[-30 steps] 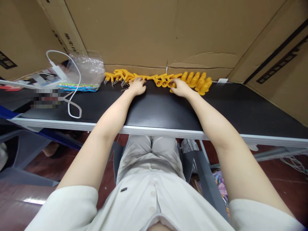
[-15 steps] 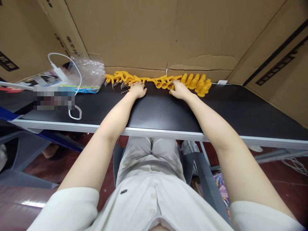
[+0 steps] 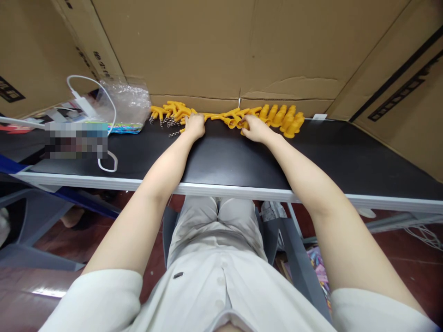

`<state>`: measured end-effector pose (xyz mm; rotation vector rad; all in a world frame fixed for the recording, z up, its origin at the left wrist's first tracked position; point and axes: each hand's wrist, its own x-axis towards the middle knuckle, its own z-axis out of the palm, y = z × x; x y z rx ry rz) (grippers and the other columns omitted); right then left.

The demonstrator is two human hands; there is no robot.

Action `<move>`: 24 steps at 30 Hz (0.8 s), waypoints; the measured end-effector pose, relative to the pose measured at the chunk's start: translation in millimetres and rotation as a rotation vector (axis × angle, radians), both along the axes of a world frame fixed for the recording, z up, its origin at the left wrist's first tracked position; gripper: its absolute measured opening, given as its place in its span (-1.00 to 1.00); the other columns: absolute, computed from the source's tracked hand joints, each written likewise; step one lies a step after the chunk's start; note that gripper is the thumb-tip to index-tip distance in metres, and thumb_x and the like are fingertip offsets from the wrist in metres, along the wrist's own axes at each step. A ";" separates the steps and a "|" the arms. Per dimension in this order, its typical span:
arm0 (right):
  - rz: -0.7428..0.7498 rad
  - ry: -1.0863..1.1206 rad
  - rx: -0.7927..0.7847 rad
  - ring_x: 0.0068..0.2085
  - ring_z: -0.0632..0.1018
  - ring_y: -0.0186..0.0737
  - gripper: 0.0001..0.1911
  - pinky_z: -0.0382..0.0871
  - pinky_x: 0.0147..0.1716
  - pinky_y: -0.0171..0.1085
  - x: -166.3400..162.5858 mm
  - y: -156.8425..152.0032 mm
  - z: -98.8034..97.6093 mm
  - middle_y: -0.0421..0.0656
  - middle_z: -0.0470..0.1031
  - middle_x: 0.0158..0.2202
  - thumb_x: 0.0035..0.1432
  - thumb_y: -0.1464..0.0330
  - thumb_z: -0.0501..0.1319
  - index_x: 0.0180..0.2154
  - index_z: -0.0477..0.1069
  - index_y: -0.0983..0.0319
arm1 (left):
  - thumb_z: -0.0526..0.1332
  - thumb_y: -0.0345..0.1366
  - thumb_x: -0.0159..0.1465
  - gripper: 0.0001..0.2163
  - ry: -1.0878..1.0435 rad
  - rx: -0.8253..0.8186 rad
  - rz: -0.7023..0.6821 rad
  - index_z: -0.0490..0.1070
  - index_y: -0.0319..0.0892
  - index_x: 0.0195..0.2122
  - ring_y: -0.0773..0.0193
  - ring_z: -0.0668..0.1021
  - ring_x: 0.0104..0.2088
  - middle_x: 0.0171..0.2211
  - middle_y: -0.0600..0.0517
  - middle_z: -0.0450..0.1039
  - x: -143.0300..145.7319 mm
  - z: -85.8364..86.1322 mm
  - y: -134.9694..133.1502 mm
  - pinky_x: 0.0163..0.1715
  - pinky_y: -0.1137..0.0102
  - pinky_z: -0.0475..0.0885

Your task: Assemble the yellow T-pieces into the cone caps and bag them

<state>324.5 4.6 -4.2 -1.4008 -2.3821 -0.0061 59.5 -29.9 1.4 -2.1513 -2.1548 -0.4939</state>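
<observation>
Head view: black table [image 3: 228,159] nearest. Left hand [image 3: 195,126] curled at yellow corkscrew pieces [image 3: 177,109], right hand [image 3: 256,128] at yellow flared pieces [image 3: 238,112]; can't tell from here if either grips. Upright yellow pieces [image 3: 278,117] alongside, cardboard [image 3: 214,50] behind.

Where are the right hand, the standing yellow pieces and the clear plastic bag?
Right hand [image 3: 256,128], head view: back of the hand.
Standing yellow pieces [image 3: 278,118], head view: body of one mid-group piece.
Clear plastic bag [image 3: 129,100], head view: middle of its transparent film.
</observation>
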 end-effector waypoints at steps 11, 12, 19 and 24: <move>0.073 0.003 0.021 0.39 0.58 0.34 -0.47 0.46 0.41 0.20 -13.1 -17.3 1.9 0.26 0.55 0.38 0.40 0.41 0.21 0.35 0.51 0.35 | -0.01 -0.31 0.58 -0.55 -0.115 0.159 -0.034 0.45 -0.08 0.41 -0.22 0.45 0.52 0.42 -0.27 0.52 2.6 15.7 -10.4 0.53 -0.02 0.30; 0.061 -0.004 0.030 0.38 0.58 0.35 -0.48 0.48 0.39 0.21 -15.3 -19.2 1.2 0.26 0.54 0.38 0.42 0.39 0.21 0.35 0.50 0.33 | -0.02 -0.31 0.59 -0.55 -0.117 0.176 -0.035 0.45 -0.07 0.40 -0.21 0.46 0.51 0.41 -0.26 0.51 3.7 18.0 -12.9 0.52 0.00 0.31; 0.051 -0.127 0.072 0.35 0.58 0.34 -0.54 0.56 0.25 0.15 -33.4 -34.1 1.6 0.27 0.38 0.49 0.51 0.39 0.12 0.30 0.56 0.33 | -0.08 -0.42 0.58 -0.52 -0.145 0.299 -0.077 0.45 -0.04 0.38 -0.08 0.52 0.43 0.34 -0.19 0.52 8.8 27.2 -22.0 0.46 0.08 0.35; 0.027 -0.160 0.063 0.35 0.59 0.40 -0.49 0.60 0.22 0.21 -39.9 -32.3 5.5 0.24 0.40 0.50 0.55 0.40 0.11 0.37 0.59 0.30 | -0.07 -0.44 0.57 -0.52 -0.163 0.314 -0.105 0.45 -0.04 0.38 -0.05 0.54 0.42 0.33 -0.18 0.51 10.3 30.0 -24.1 0.45 0.12 0.36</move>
